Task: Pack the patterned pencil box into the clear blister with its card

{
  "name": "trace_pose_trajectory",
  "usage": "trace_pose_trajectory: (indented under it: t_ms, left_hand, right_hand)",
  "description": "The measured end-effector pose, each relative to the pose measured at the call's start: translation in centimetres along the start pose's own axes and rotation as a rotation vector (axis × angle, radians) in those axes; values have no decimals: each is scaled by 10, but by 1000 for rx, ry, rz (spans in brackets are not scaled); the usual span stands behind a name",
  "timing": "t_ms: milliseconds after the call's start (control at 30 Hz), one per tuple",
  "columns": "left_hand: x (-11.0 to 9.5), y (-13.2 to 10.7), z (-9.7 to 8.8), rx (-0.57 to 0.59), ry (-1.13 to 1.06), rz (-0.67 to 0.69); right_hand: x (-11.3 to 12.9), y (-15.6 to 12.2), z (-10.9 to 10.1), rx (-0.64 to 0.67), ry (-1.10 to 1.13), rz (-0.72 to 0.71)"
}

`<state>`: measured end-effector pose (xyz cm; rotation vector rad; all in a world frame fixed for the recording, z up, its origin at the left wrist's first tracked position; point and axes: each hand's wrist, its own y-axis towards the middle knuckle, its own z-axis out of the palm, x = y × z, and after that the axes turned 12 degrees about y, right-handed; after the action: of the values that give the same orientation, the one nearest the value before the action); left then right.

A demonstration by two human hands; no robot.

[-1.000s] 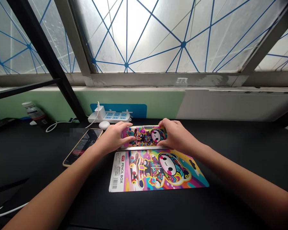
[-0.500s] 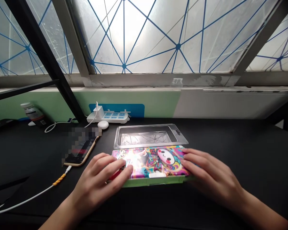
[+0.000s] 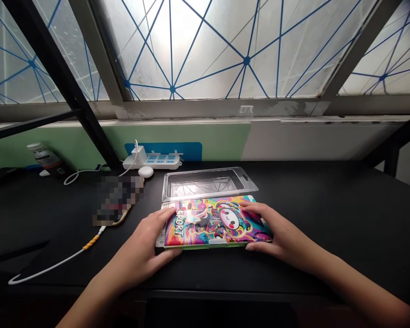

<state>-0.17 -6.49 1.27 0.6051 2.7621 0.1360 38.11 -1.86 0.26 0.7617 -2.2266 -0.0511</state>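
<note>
Between the left hand and the right hand, the printed box lies just on the near side of the clear plastic tray, long axis running left to right; the hands grip opposite ends, neither clearly nearer.

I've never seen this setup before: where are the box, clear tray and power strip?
Box (image 3: 208, 223), head view: patterned top.
Clear tray (image 3: 207, 186), head view: its middle.
Power strip (image 3: 162, 159), head view: middle sockets.
</note>
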Motion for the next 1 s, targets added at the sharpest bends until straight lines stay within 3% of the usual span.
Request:
trace_pose_trajectory:
  t_ms: [200, 400, 500, 833, 1000]
  left_hand:
    - [3, -1, 6, -35, -91, -87]
    - [1, -3, 6, -28, -135, -125]
    - [1, -2, 6, -13, -94, -147]
    - [2, 2, 6, -25, 3, -41]
    - [3, -3, 8, -82, -127, -201]
  right_hand:
    - [3, 7, -6, -71, 131, 60]
    - [5, 29, -10, -257, 463, 328]
    - [0, 34, -8, -284, 475, 367]
    - [-16, 25, -8, -334, 287, 274]
    - [-20, 12, -15, -136, 258, 88]
